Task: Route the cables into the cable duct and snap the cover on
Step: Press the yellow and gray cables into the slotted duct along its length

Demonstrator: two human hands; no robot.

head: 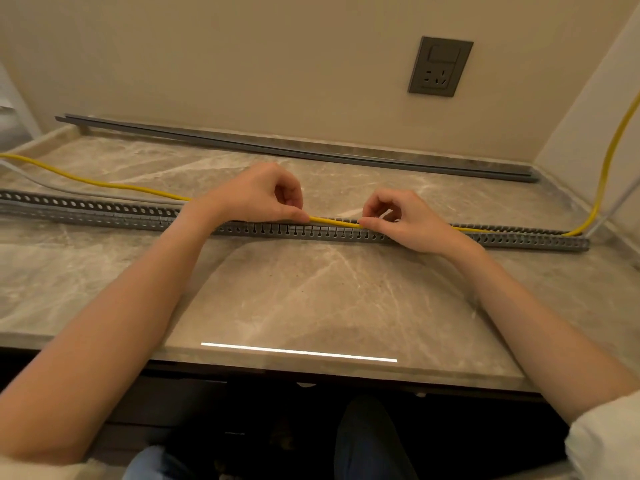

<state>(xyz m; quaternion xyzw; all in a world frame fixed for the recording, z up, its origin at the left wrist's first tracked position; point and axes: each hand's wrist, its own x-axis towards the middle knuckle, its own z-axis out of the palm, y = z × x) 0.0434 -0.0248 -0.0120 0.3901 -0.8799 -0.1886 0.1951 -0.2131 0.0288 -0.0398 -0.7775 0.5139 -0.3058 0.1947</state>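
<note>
A long grey slotted cable duct (311,232) lies across the marble counter from left to right. A yellow cable (332,221) runs from the far left, along the top of the duct, then out at the right end and up the wall. My left hand (258,195) pinches the yellow cable just above the duct. My right hand (398,216) pinches the same cable a short way to the right. A grey cable (52,185) lies behind the duct on the left, running toward it. The grey duct cover (294,147) lies along the back wall.
The marble counter (311,299) has its front edge near me, with a dark space and my legs below. A grey wall socket (440,66) sits on the back wall at right. A side wall closes off the right end of the counter.
</note>
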